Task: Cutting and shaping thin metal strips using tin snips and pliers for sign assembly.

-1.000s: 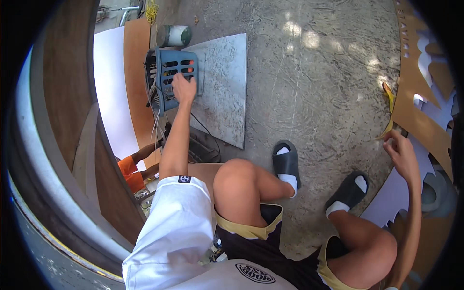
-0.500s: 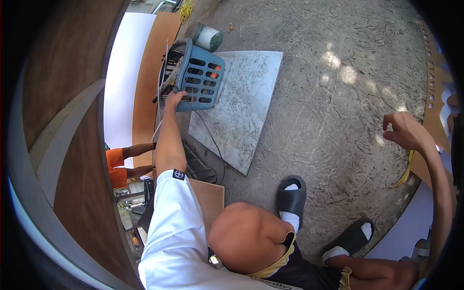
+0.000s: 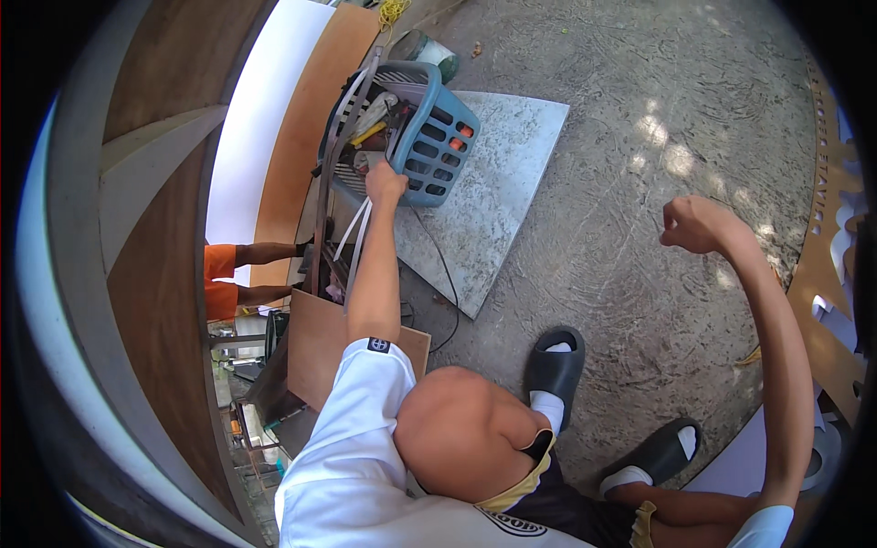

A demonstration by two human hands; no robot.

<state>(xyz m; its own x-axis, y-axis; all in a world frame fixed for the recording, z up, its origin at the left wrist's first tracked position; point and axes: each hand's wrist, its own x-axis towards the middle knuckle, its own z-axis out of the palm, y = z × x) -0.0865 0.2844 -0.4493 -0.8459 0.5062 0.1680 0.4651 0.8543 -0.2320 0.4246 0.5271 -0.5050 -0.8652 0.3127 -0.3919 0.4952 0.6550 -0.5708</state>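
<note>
My left hand [image 3: 386, 185] grips the near rim of a blue-grey plastic basket [image 3: 451, 112], which is tilted and full of tools, long strips and a yellow-handled item [image 3: 366, 136]. Fingertips are partly hidden at the rim. The basket sits on a worn, pale square board [image 3: 507, 173], with a dark cable [image 3: 449, 279] running down from it. My right hand [image 3: 683, 224] hangs in the air over the concrete floor, its fingers curled with nothing visible in them.
A co-worker's orange clothing [image 3: 219, 279] and arms show at left, beside white and brown sheets [image 3: 299, 137]. A bucket [image 3: 438, 61] and yellow rope [image 3: 393, 13] lie behind the basket. A plywood piece [image 3: 320, 347] is by my knee; cut-out boards [image 3: 818, 288] line the right.
My left hand has closed on the basket's rim, and the basket has shifted and tilted, showing more of its contents. My right hand has risen and moved inward, its fingers curling tighter.
</note>
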